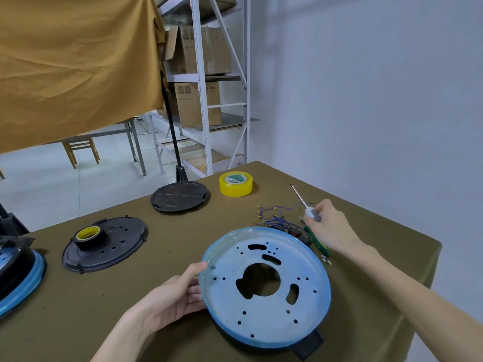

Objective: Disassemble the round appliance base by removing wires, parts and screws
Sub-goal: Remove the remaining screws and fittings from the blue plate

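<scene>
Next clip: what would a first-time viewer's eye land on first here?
Most likely the round blue-rimmed base, front and centre on the olive table, with the left hand holding its left edge. Next, the right hand gripping a screwdriver above the pile of loose wires behind the base. The yellow tape roll at the far edge also stands out.
</scene>
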